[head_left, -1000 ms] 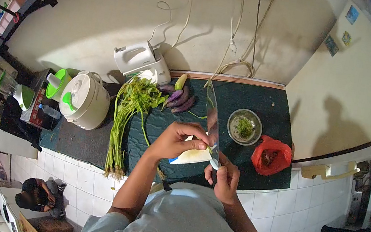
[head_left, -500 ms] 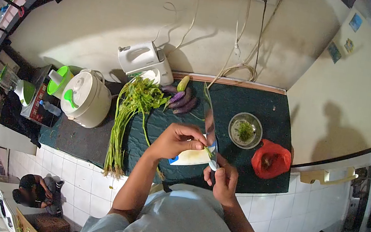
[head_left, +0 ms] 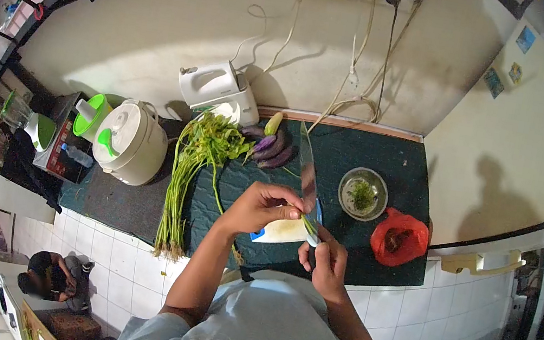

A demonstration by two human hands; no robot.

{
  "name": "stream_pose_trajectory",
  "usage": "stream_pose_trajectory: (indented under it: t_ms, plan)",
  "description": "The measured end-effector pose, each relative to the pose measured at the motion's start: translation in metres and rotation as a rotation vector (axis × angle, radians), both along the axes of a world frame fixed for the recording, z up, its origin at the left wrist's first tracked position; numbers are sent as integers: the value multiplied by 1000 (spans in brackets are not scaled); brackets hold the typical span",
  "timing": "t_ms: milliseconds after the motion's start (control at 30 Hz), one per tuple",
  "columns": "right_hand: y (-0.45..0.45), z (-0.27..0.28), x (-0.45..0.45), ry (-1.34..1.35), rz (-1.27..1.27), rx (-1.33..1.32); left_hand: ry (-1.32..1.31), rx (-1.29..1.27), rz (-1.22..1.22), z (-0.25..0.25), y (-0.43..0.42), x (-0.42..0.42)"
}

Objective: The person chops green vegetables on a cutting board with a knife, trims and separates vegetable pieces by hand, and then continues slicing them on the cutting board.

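Observation:
My left hand [head_left: 264, 211] is closed, thumb and fingers pinching a short green stem [head_left: 309, 226] above the cutting board. My right hand [head_left: 327, 264] is wrapped around the handle of a large knife [head_left: 307, 165]. The blade points up and away from me, and the stem lies against its lower part near the handle. Below both hands is a white cutting board [head_left: 283, 232] with blue edges, partly covered by my left hand. To the left lies a bunch of long-stemmed leafy greens [head_left: 192, 157], roots towards me. Several purple eggplants [head_left: 276, 151] rest beyond the board.
A steel bowl [head_left: 351, 207] with green pieces and a red plastic bag [head_left: 403, 241] stand on the right. At the back is a white hand mixer [head_left: 220, 91]; a rice cooker [head_left: 130, 144] stands left. Another person [head_left: 52, 277] sits at lower left.
The stem now shows more fully in front of the knife near the handle, and the blade has shifted slightly. The view has moved a little; both hands keep their grip.

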State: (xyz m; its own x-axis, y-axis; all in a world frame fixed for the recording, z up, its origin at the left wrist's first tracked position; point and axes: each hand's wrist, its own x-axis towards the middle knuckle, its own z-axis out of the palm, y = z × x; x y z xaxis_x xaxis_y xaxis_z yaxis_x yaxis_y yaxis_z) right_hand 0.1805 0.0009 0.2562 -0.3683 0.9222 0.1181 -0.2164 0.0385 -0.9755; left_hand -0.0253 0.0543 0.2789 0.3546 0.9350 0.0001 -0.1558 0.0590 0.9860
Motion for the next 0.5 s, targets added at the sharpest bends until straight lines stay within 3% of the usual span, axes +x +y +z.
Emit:
stream_pose_trajectory:
  t_ms: [133, 500]
  plan:
    - [-1, 0, -1, -13, -13, -40, 21, 101, -39, -7, 0, 3]
    - [0, -5, 1, -8, -24, -27, 30, 36, -1, -5, 0, 8]
